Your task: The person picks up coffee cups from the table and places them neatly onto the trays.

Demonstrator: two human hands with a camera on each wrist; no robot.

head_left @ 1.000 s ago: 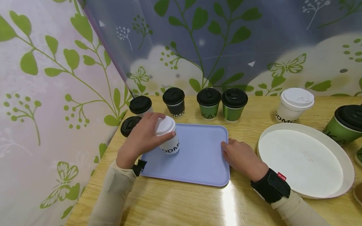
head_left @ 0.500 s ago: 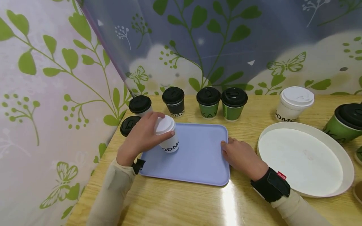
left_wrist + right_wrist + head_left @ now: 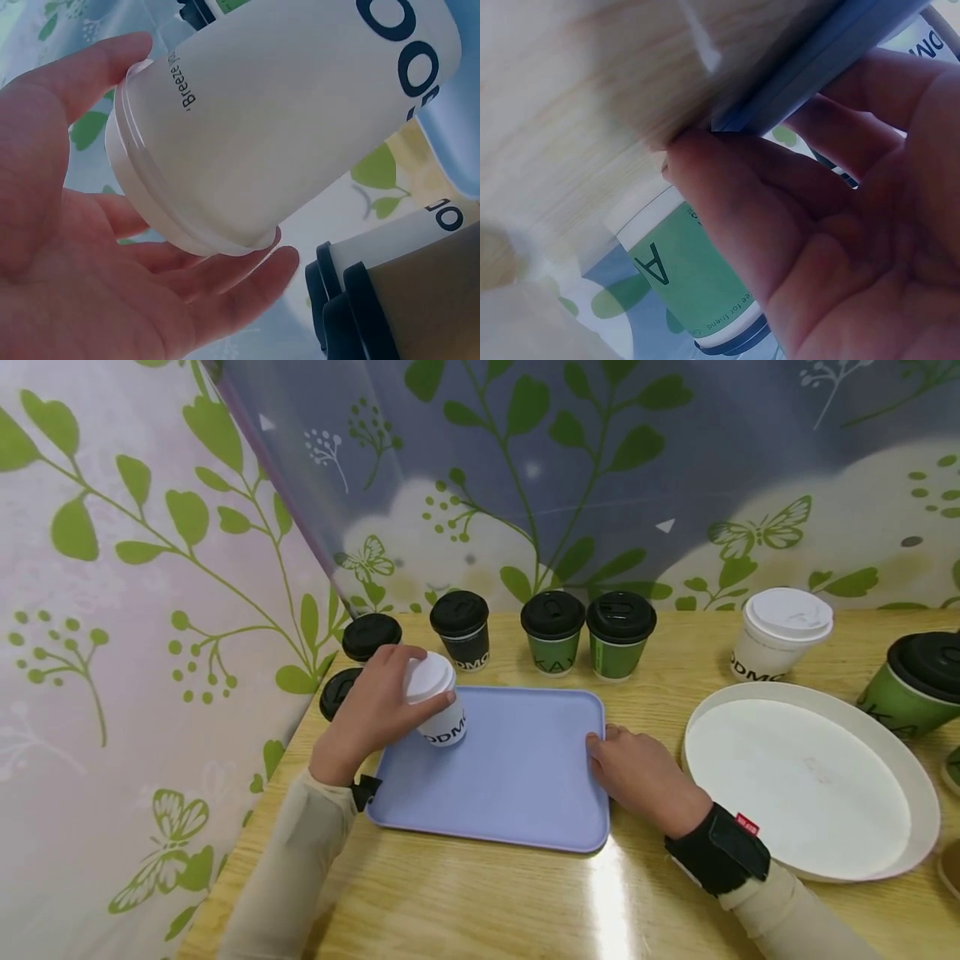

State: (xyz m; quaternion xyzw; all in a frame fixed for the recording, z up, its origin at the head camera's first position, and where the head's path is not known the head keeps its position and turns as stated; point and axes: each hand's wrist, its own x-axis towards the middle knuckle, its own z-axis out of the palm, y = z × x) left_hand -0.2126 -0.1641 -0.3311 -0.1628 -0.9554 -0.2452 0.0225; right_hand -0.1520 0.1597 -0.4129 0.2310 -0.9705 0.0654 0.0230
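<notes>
My left hand [image 3: 371,710] grips a white paper cup [image 3: 444,725] by its white lid, thumb on the near side. In the left wrist view, thumb and fingers curl round the lid of this cup [image 3: 292,112]. It stands upright over the left part of a lavender tray [image 3: 525,768]; whether its base touches the tray, I cannot tell. My right hand [image 3: 645,781] pinches the tray's right edge. Seen from the right wrist, the fingers hold the tray's rim [image 3: 802,82] from beside and below.
Behind the tray stand a dark cup [image 3: 462,639] and two green cups [image 3: 555,647], all black-lidded. Two more black lids [image 3: 371,635] show beyond my left hand. Rightward are a round white tray [image 3: 795,785], a white-lidded cup [image 3: 780,643] and a green cup [image 3: 915,693].
My left hand has shifted the white cup slightly away and to the left over the tray. The right hand keeps its hold on the tray's edge, and the tray has hardly moved.
</notes>
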